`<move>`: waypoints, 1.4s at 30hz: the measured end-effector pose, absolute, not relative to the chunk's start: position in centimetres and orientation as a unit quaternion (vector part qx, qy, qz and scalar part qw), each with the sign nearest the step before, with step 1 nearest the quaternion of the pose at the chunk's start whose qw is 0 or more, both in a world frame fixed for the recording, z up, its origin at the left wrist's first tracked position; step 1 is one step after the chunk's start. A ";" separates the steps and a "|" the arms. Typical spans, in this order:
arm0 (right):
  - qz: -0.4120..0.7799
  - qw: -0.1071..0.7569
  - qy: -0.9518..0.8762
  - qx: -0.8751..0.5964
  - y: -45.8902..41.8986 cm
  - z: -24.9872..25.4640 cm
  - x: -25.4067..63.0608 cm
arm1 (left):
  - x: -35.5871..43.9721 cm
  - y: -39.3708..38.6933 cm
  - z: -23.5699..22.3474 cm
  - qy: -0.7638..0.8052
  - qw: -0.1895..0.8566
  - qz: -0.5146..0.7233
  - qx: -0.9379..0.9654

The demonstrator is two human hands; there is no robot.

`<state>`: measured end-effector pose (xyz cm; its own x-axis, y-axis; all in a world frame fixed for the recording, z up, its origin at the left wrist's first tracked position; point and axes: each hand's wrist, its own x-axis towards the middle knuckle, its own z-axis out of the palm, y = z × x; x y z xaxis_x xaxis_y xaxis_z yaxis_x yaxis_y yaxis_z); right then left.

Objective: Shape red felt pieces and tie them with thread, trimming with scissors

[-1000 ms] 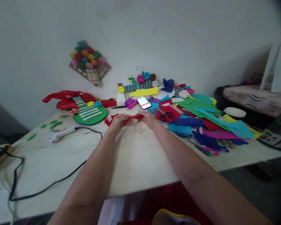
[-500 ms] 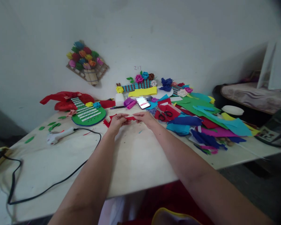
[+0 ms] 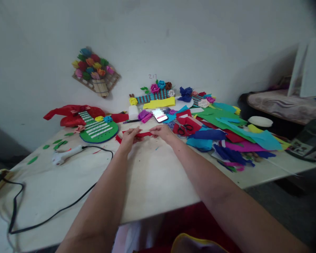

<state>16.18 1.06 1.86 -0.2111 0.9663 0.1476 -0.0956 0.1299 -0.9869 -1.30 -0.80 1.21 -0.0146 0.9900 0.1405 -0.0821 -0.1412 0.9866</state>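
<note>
Between my two hands a narrow red paper strip is stretched, just above the table top. My left hand pinches its left end, and my right hand pinches the right end between thumb and fingers. More red paper lies beside my left hand, partly hidden by it. Behind the hands lies a phone with a lit screen. Black-handled scissors rest on red paper to the right of my right hand.
A white glue gun lies at left, its black cord looping across the table. Green paper leaves and a green guitar-shaped craft are nearby. Coloured paper sheets pile up at right. A paper bouquet hangs on the wall.
My left hand has moved slightly left, away from my right hand, and more of the red strip shows between them. My right hand has barely moved.
</note>
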 end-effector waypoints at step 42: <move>0.546 0.512 -0.550 -0.369 2.3 0.7 16.5 | -1.2 -0.6 1.1 0.495 0.337 0.423 0.680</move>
<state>16.53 2.31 0.66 -0.2026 0.9661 0.1603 -0.1533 0.1303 -0.9795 -1.23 -0.64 1.06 0.1526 0.9580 0.2426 0.3879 -0.2839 0.8769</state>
